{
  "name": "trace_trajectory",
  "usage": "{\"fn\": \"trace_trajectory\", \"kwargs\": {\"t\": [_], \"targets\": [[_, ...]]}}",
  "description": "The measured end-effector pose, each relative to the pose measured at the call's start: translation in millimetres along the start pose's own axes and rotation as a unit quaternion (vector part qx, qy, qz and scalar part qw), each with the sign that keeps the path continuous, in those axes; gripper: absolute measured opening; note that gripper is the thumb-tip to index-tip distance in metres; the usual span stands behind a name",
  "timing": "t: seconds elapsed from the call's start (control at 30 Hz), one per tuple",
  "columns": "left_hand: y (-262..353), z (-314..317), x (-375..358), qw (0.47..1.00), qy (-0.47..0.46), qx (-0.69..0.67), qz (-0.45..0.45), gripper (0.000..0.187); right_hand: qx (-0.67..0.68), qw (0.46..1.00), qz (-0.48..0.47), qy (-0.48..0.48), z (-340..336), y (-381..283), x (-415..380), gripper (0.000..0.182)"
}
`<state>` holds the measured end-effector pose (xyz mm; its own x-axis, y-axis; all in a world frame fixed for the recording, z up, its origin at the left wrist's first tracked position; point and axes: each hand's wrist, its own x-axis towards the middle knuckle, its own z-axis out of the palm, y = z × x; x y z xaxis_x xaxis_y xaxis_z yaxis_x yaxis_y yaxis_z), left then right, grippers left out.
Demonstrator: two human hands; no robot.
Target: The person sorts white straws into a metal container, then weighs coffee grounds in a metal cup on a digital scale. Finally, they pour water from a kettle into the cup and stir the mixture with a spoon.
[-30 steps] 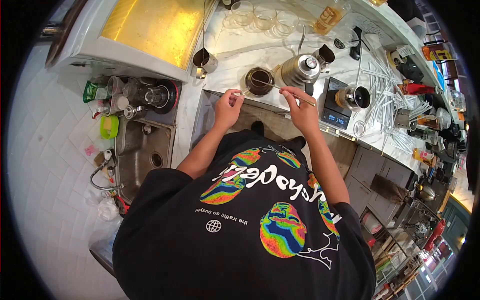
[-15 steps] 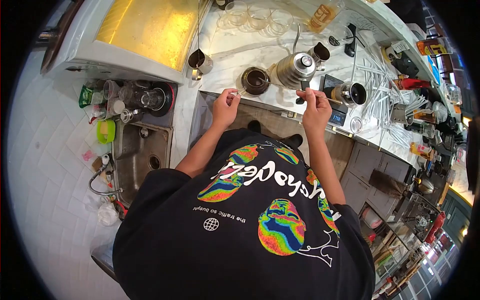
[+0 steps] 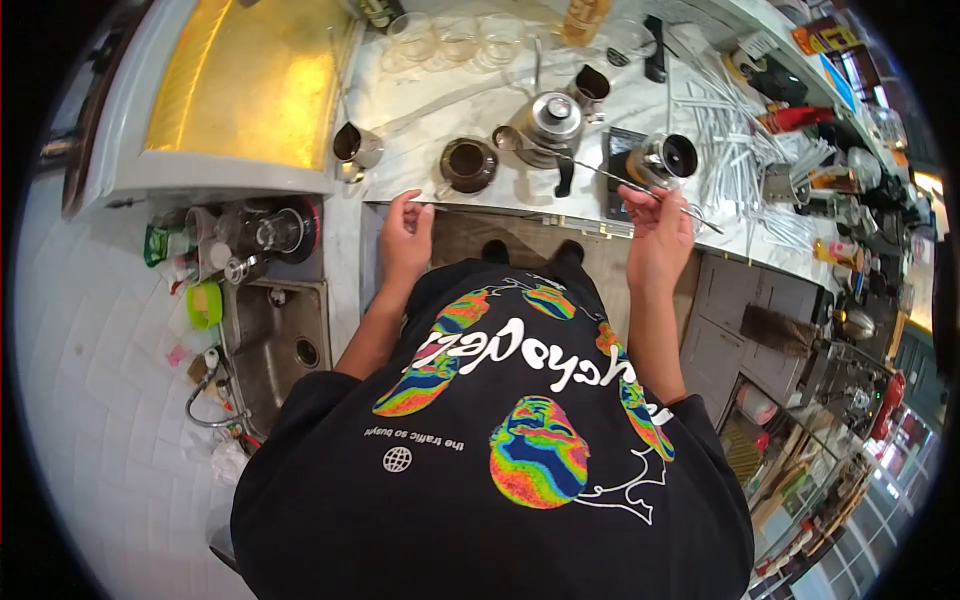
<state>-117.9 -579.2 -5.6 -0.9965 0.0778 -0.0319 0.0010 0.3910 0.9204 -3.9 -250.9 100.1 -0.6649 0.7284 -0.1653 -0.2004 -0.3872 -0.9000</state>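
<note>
The long thin stirrer [image 3: 610, 180] lies with its long axis from 10 to 4 o'clock, far tip toward the gooseneck kettle [image 3: 545, 122], pinched near its lower end by the right hand [image 3: 660, 225]. The left hand [image 3: 405, 230] is at 9 o'clock from it, fingertips apparently closed on something small, too small to identify, just below the dark cup [image 3: 467, 163] on the marble counter [image 3: 450, 95].

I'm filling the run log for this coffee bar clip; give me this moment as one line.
left hand: at counter edge, near dark cup | right hand: holds long thin spoon | gooseneck kettle: on counter
</note>
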Motion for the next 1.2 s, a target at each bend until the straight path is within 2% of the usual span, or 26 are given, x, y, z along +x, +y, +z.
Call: {"fn": "trace_trajectory", "kwargs": {"t": [0.2,0.27,0.37,0.5,0.63,0.67,0.77,0.8,0.9,0.93,1.03,1.2], "targets": [[50,18,-2,0.993,-0.044,0.031,0.106,0.029,-0.1,0.968,-0.222,0.056,-63,-100,1,0.031],[71,37,-2,0.99,-0.058,0.008,0.128,0.028,-0.173,0.939,-0.292,0.056,-80,-125,7,0.031],[114,72,-4,0.979,-0.082,0.003,0.188,0.026,-0.344,0.872,-0.343,0.063,-94,-141,20,0.033],[161,119,-6,0.964,-0.146,-0.022,0.22,0.029,-0.396,0.837,-0.376,-0.031,-107,-138,36,0.027],[173,166,-4,0.952,-0.187,-0.004,0.241,0.034,-0.41,0.846,-0.333,-0.075,-112,-132,46,0.024],[171,178,-2,0.948,-0.192,-0.002,0.255,0.036,-0.381,0.861,-0.326,-0.081,-119,-122,52,0.019],[182,203,0,0.954,-0.185,0.016,0.235,0.038,-0.456,0.829,-0.306,-0.104,-108,-124,53,0.014],[183,210,1,0.956,-0.187,0.034,0.221,0.038,-0.448,0.824,-0.327,-0.113,-109,-116,60,0.011],[188,225,6,0.956,-0.201,0.081,0.2,0.036,-0.451,0.803,-0.369,-0.121,-111,-115,69,0.01],[191,227,7,0.954,-0.204,0.088,0.201,0.035,-0.467,0.8,-0.361,-0.109,-114,-118,68,0.01],[195,234,9,0.952,-0.207,0.098,0.201,0.031,-0.44,0.832,-0.327,-0.083,-117,-123,62,0.01],[188,242,13,0.957,-0.183,0.083,0.209,0.024,-0.461,0.818,-0.329,-0.1,-110,-119,58,0.011]]}}
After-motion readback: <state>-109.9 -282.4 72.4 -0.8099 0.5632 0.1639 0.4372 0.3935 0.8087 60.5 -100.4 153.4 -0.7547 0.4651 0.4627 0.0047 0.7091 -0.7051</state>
